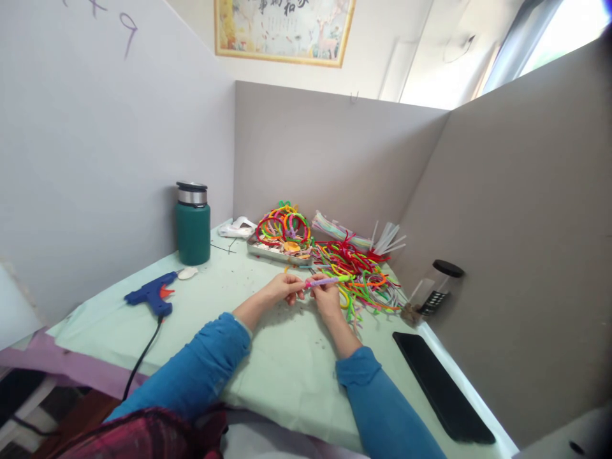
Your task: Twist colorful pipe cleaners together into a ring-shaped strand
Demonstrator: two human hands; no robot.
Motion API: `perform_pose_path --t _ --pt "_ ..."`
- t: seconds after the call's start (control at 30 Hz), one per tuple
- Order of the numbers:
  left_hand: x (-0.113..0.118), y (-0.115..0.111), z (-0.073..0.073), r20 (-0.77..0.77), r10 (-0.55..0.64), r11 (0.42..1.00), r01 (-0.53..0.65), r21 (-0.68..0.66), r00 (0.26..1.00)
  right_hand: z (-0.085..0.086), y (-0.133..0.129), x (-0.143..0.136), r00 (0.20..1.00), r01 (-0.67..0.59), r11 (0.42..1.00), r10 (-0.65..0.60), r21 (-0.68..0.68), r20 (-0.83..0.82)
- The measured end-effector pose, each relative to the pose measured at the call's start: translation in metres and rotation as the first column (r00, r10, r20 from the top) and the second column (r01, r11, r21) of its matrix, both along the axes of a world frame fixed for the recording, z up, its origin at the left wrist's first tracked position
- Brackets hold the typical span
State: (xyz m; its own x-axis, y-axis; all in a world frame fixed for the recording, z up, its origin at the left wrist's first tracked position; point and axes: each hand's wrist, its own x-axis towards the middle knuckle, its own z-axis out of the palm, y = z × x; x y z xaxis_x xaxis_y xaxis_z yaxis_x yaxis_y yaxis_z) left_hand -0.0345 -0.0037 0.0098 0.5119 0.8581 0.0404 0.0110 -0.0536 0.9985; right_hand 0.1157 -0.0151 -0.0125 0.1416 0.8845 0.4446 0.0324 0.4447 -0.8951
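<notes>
Above the middle of the table, a slim pipe cleaner piece (pixel 327 281) stretches between my hands, pink at its left end, lilac in the middle and yellow-green at the right. My left hand (pixel 285 289) pinches the pink end with thumb and fingertips. The lilac part is gripped by my right hand (pixel 326 298), close to the left fingertips. Whether a stick runs inside the piece cannot be made out. Just right of my right hand lies a tangled heap of coloured pipe cleaners (pixel 377 290). A metal tray (pixel 277 255) with coloured rings and small pale pieces stands behind my hands.
On the left are a green bottle (pixel 193 233) and a blue glue gun (pixel 152 293) with its cord over the front edge. A clear jar (pixel 433 290) and a black flat slab (pixel 442 389) lie right. Grey partitions (pixel 329 146) enclose the table.
</notes>
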Motion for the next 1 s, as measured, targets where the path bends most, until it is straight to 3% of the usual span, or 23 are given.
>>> perform_pose_path --t 0.2,0.47,0.7,0.83,1.0 --pt "0.001 0.001 0.0 0.072 -0.016 1.0 0.014 0.023 0.997 0.003 -0.003 -0.004 1.0 0.007 1.0 -0.007 -0.03 0.004" --pt "0.001 0.002 0.005 0.124 0.136 0.984 -0.149 0.103 0.983 -0.003 -0.001 -0.004 0.994 0.06 0.997 -0.056 -0.039 0.094" --pt "0.003 0.003 0.004 0.082 0.245 0.932 -0.258 0.253 0.966 0.003 -0.009 -0.007 0.991 -0.03 0.999 0.027 0.024 0.128" --pt "0.003 0.0 0.003 -0.051 0.382 0.839 -0.323 0.437 0.923 0.009 -0.013 -0.009 0.999 -0.036 0.999 0.036 0.011 0.028" --pt "0.003 -0.009 0.004 -0.178 0.494 0.653 -0.228 0.722 0.851 0.008 -0.011 -0.01 0.999 -0.006 0.997 0.002 -0.071 -0.044"
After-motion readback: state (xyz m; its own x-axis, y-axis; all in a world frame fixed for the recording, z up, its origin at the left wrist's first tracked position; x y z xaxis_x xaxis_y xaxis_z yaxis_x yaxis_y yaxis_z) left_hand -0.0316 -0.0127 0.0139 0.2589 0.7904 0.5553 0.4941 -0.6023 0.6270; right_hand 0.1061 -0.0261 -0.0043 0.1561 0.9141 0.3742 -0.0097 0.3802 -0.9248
